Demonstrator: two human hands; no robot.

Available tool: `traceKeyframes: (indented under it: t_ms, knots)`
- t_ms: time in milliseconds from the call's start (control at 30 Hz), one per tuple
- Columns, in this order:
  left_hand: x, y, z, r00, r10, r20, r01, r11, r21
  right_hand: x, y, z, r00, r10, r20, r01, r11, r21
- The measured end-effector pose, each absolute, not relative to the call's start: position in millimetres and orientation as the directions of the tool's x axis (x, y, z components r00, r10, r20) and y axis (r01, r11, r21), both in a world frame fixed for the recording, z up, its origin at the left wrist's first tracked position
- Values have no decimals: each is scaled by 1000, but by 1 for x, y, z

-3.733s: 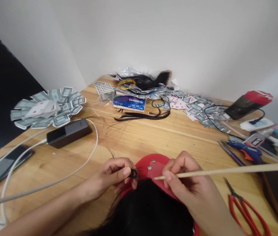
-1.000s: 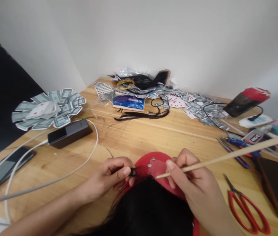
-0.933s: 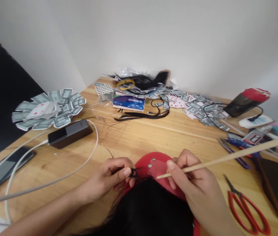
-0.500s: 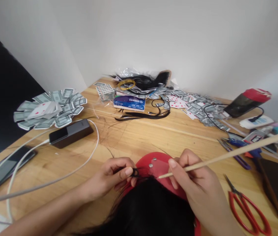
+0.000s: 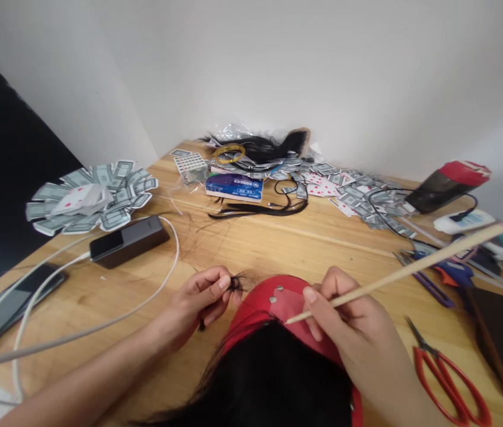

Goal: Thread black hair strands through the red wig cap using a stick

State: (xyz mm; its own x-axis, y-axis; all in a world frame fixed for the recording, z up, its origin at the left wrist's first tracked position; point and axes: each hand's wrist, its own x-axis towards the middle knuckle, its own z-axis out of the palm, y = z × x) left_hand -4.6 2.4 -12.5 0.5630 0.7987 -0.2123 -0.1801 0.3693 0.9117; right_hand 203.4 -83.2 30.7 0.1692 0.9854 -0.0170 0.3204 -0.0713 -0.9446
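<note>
Fingers (image 5: 214, 286) of the left hand (image 5: 196, 302) are pressed together on a tuft of black hair (image 5: 235, 283), held just left of the red cap (image 5: 289, 303). A black power bank (image 5: 129, 240) with a white cable (image 5: 169, 270) lies beyond them to the left on the bench (image 5: 278, 243). Straight beyond these fingers lies a blue box (image 5: 234, 187); its white print is too small to read. To their right, the red cap bears small metal studs (image 5: 279, 289), and dark hair (image 5: 273, 379) covers its near side. Fingers (image 5: 318, 308) of the right hand (image 5: 356, 326) are clamped on a wooden stick (image 5: 394, 277). Its long axis runs from lower left to upper right. The tip points at the cap's hairline, between the two hands, and the shaft rises rightward past a blue glue gun (image 5: 454, 274). Red scissors (image 5: 451, 382) lie just right of the right hand.
</note>
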Motion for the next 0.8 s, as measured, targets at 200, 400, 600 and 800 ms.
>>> traceKeyframes:
  t_ms: [200,400,600,800]
  knots:
    - [-6,11,-22,355,899,-257,-193,340,921,204,-81,36,191,977,-89,201,-128,-971]
    - [-5,20,-25,221,922,-318,-316,376,871,204,-77,32,225,973,-44,125,-74,-989]
    - [-5,26,-20,124,933,-337,-389,358,849,207,-78,30,330,943,-34,-56,-16,-998]
    - [-5,30,-20,69,932,-356,-414,351,840,224,-81,50,565,809,158,-22,207,-978]
